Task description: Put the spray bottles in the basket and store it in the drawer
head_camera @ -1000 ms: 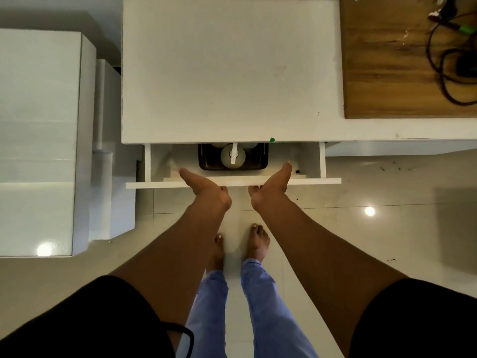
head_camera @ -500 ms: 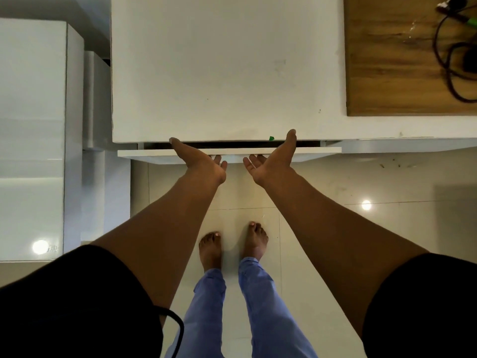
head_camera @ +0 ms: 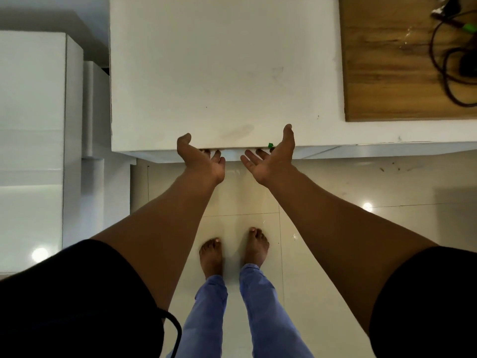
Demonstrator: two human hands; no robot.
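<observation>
The drawer (head_camera: 232, 153) is pushed in under the white counter (head_camera: 222, 73), and only a thin strip of its front shows below the counter's edge. The basket and the spray bottles are hidden inside. My left hand (head_camera: 200, 157) and my right hand (head_camera: 271, 157) are side by side at the drawer front, palms up, fingers spread, fingertips touching it and thumbs raised above the counter's edge. Neither hand holds anything.
A wooden board (head_camera: 402, 60) with black cables (head_camera: 454, 63) lies on the counter at the right. A white cabinet (head_camera: 33, 138) stands at the left. My bare feet (head_camera: 232, 250) are on the glossy tiled floor below the drawer.
The drawer, open a second ago with the dark basket and a bottle showing, has slid fully in under the counter. Both hands went forward with it.
</observation>
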